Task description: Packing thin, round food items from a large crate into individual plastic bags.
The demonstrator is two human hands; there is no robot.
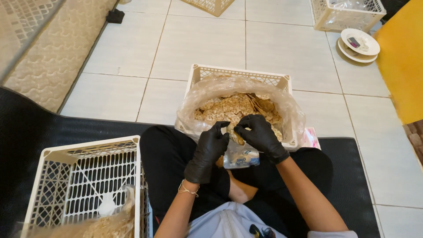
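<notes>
Near left: empty cream lattice plastic crate [88, 180] on black mat [26, 132].
Lap: small clear packet [240, 158], under both hands.
Left hand [207, 152]: black-gloved, grip pinched at packet mouth.
Right hand [261, 135]: black-gloved, grip pinching tan cracker [237, 137].
Beyond: bag-lined white crate [240, 79] of crackers, on tiled floor [132, 48].

Left hand [209, 150] and right hand [260, 134], black-gloved, pinching a cracker [237, 138] over small clear bag [240, 158]; cream crate [241, 77] with plastic-lined crackers [233, 107] ahead.
</notes>
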